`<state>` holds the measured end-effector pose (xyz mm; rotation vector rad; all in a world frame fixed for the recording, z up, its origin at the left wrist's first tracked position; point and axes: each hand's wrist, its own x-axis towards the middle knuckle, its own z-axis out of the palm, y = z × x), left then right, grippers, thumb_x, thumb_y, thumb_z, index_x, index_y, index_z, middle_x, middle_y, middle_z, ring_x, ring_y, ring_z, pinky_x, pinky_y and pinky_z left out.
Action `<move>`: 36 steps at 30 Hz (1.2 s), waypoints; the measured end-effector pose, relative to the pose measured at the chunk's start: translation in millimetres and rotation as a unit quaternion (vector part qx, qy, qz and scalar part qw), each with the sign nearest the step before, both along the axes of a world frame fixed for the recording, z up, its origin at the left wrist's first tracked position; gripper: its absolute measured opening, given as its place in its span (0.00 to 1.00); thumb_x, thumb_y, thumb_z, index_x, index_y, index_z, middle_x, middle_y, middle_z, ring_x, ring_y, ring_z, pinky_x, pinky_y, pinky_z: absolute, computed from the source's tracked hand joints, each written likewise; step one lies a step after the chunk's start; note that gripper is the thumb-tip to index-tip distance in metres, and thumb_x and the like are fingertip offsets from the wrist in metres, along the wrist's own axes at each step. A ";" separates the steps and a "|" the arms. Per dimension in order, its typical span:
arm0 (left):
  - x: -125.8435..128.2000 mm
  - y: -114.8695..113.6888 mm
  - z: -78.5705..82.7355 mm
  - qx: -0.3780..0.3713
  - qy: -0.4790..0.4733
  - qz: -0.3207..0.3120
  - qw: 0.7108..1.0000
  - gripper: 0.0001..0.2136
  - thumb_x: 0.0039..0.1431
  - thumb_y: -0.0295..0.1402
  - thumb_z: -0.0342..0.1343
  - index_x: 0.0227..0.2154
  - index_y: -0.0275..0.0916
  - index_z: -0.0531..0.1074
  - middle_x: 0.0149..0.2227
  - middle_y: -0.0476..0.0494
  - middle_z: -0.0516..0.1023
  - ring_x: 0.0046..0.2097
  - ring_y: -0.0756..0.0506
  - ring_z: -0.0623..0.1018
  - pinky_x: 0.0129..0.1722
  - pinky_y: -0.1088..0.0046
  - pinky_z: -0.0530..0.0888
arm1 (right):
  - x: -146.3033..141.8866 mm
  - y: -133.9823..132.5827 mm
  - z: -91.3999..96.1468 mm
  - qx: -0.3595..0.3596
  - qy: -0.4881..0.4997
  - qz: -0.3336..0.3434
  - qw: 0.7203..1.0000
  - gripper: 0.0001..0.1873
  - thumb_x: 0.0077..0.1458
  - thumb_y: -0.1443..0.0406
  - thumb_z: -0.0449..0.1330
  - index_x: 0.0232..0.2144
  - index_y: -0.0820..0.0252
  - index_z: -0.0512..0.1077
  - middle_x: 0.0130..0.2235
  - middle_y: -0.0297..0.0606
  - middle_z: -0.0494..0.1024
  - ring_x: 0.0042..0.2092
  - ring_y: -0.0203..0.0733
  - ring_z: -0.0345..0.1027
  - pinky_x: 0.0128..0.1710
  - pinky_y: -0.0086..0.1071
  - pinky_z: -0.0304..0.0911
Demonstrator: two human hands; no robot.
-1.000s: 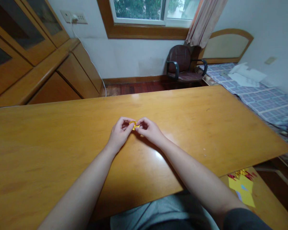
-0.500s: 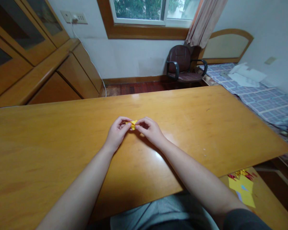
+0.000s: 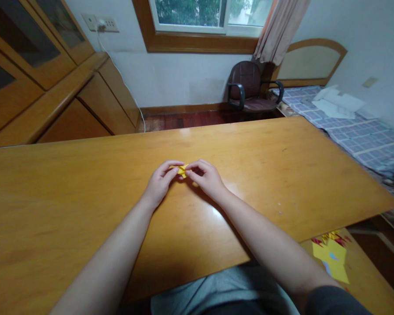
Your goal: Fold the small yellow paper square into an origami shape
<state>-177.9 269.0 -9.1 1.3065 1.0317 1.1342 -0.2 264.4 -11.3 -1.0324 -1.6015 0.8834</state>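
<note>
A small piece of folded yellow paper [image 3: 183,171] is pinched between my two hands, just above the wooden table [image 3: 85,188]. My left hand [image 3: 160,183] grips its left side between thumb and fingers. On the other side, my right hand [image 3: 206,177] holds the right part with thumb and index finger. The fingertips cover much of the paper, so its full shape is hidden.
Yellow paper sheets [image 3: 331,258] and small red and yellow folded pieces [image 3: 331,237] lie on a lower surface at the right. Beyond the table stand a dark red armchair [image 3: 249,87], a wooden cabinet [image 3: 72,105] and a bed [image 3: 364,131].
The fingers of my left hand have shifted slightly along the folded paper, and its left tip is now more covered. My right hand has barely moved.
</note>
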 end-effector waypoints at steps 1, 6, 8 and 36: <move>-0.4 -0.2 0.9 0.000 0.006 -0.004 1.000 0.12 0.55 0.39 0.61 0.39 0.38 0.75 0.39 0.45 0.78 0.36 0.47 0.78 0.39 0.70 0.76 | 0.4 0.1 0.0 -0.002 0.004 0.001 1.000 0.03 0.54 0.67 0.62 0.33 0.60 0.77 0.32 0.35 0.75 0.35 0.37 0.68 0.37 0.31 0.62; -1.4 -0.9 2.1 0.001 0.005 -0.005 1.000 0.11 0.53 0.37 0.63 0.39 0.39 0.76 0.38 0.47 0.79 0.33 0.48 0.79 0.38 0.72 0.76 | 0.8 0.1 -1.3 -0.033 0.037 0.009 0.999 0.05 0.55 0.64 0.62 0.33 0.59 0.76 0.33 0.35 0.75 0.36 0.37 0.68 0.38 0.31 0.62; -1.8 -0.8 0.0 -0.002 -0.010 -0.002 1.000 0.11 0.54 0.36 0.63 0.38 0.38 0.76 0.38 0.46 0.79 0.34 0.48 0.79 0.38 0.71 0.76 | 0.1 0.2 -3.3 -0.059 0.070 0.018 0.996 0.06 0.54 0.63 0.62 0.34 0.59 0.75 0.33 0.34 0.75 0.35 0.37 0.68 0.37 0.30 0.62; 2.7 -1.3 3.1 0.031 -0.027 -0.021 0.999 0.15 0.49 0.39 0.67 0.36 0.39 0.73 0.41 0.45 0.77 0.37 0.47 0.79 0.38 0.68 0.80 | -0.7 -1.3 1.2 -0.157 0.189 0.069 0.967 0.12 0.52 0.60 0.64 0.37 0.59 0.73 0.32 0.32 0.75 0.31 0.34 0.67 0.33 0.28 0.63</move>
